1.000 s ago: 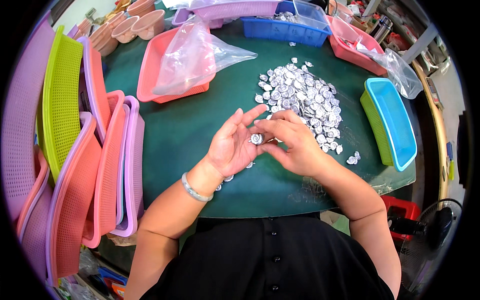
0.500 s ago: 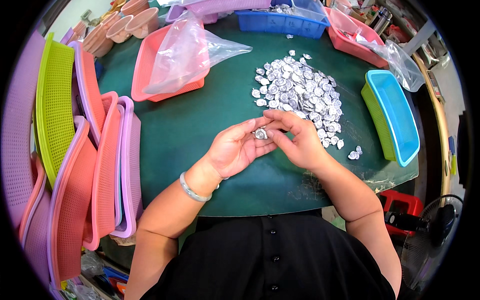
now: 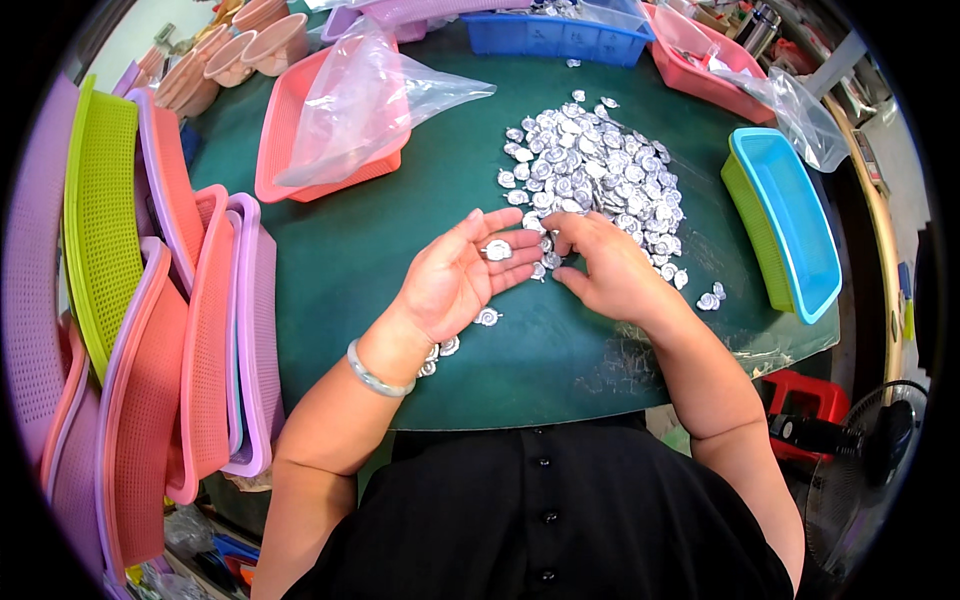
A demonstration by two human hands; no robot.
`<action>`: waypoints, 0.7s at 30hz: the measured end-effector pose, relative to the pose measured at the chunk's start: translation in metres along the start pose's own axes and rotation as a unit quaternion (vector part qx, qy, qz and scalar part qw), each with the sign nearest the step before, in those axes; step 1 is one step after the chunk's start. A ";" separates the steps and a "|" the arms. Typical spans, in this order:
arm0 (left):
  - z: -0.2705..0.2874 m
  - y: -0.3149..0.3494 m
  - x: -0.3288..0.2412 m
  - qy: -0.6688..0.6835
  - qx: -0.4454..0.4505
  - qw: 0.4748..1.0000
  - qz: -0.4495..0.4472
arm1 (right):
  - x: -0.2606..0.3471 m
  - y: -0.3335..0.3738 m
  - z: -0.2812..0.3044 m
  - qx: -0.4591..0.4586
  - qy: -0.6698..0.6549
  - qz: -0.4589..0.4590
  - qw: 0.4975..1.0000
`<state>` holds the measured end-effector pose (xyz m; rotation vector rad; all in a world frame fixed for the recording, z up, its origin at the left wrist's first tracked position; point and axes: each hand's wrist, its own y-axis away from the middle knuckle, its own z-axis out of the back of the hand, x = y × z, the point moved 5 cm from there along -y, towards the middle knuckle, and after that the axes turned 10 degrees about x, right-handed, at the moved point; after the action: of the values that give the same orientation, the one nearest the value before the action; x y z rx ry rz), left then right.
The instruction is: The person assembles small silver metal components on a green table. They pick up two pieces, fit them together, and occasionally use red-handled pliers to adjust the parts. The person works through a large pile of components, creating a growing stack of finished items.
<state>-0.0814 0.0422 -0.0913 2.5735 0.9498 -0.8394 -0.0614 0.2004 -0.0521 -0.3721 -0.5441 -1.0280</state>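
Observation:
My left hand (image 3: 452, 275) is palm up over the green table (image 3: 340, 265), its fingers stretched out. A small silver spiral piece (image 3: 497, 250), shaped like a snail, lies across those fingers. To the right, my right hand (image 3: 617, 265) reaches down at the near edge of a pile of similar silver pieces (image 3: 600, 165). Its thumb and forefinger are apart, with a few pieces showing in the gap and nothing visibly gripped. Below my left hand, a single silver piece (image 3: 487, 317) lies on the table, and several more (image 3: 449, 346) are partly hidden by my wrist.
Stacked pink, purple and green baskets (image 3: 215, 340) line the left side. A pink basket with a plastic bag (image 3: 270, 170) stands at the back left, a blue bin (image 3: 560, 42) at the back. At right are a blue-and-green basket (image 3: 760, 220), two stray pieces (image 3: 711, 298) and a fan (image 3: 880, 440).
My hands have parted. The right has let go of the piece and moved to the pile's edge; the left has shifted left, keeping the piece. Pieces beside my left wrist now show.

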 end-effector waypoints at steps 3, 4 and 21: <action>0.006 0.002 -0.003 -0.051 -0.059 0.997 -0.005 | 0.000 0.000 -0.004 0.008 0.021 -0.002 1.000; 0.009 0.002 -0.004 -0.065 -0.072 0.995 -0.005 | 0.001 -0.001 -0.004 0.000 0.028 0.001 1.000; 0.001 0.005 0.002 -0.207 -0.108 0.970 0.063 | 0.008 -0.002 -0.004 0.031 0.060 0.043 0.997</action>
<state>-0.0775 0.0389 -0.0931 2.1297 0.6989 -1.1109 -0.0591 0.1920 -0.0503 -0.2742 -0.4470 -0.9422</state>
